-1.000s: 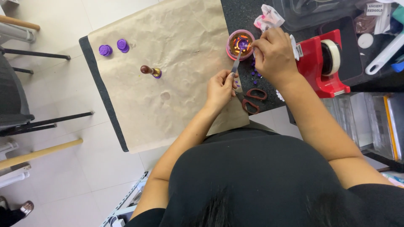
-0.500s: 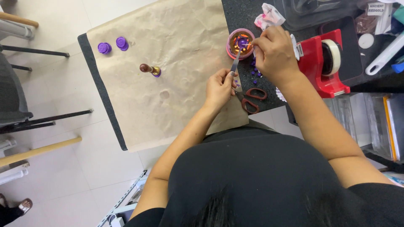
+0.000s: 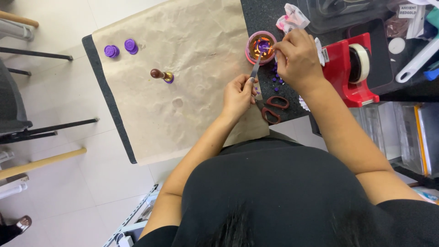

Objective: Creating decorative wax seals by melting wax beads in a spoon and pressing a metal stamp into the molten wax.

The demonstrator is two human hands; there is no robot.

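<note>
Holding a slim metal tool (image 3: 256,67) by its lower end, the left hand (image 3: 238,94) keeps a closed grip on it near the edge of the brown paper sheet (image 3: 183,68); the tool slants up and to the right, its tip reaching over the rim of a small pink-rimmed cup (image 3: 260,47); inside the cup sits purple material with an orange glow around it; the right hand (image 3: 297,59) hovers just beside the cup on its right, fingers pinched together over the rim, though what the pinch holds is too small to tell; the cup stands on the dark counter (image 3: 260,13) just past the paper's right edge; small purple beads (image 3: 276,78) lie scattered on the counter below the right hand; red-handled scissors (image 3: 270,109) rest near the counter's front edge, just beside the left hand; a red tape dispenser (image 3: 352,68) stands to the right of the right hand; on the paper, well apart from both hands, lies a stamp (image 3: 162,75) with a dark wooden handle and brass head; two round purple seals (image 3: 120,48) sit side by side near the paper's far left corner.
</note>
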